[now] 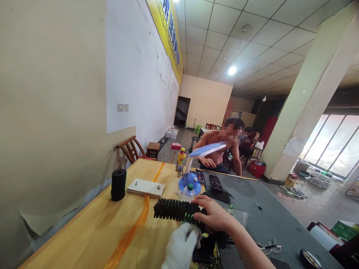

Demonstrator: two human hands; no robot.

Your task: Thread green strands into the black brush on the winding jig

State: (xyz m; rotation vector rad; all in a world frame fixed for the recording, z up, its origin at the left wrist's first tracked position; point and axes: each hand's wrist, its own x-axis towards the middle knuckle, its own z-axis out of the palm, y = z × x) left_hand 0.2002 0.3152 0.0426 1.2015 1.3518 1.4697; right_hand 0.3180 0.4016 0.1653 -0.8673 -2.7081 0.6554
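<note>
My right hand (pixel 214 213) is bare and wraps round the near end of a long black ribbed roll (pixel 174 210) that lies across the wooden table (pixel 92 231). My left hand (pixel 182 244), in a white knit glove, is closed just below the roll, pinching something small that I cannot make out. Green specks show along the roll's underside. A dark block (pixel 206 248) sits under both hands.
A black cylinder (pixel 118 184) and a white board with two pegs (pixel 145 187) stand at the left. An orange strip (pixel 131 231) runs down the table. A blue desk lamp (pixel 193 164), bottles, a phone (pixel 215 183) and a grey mat (pixel 266 213) lie ahead. A person sits beyond.
</note>
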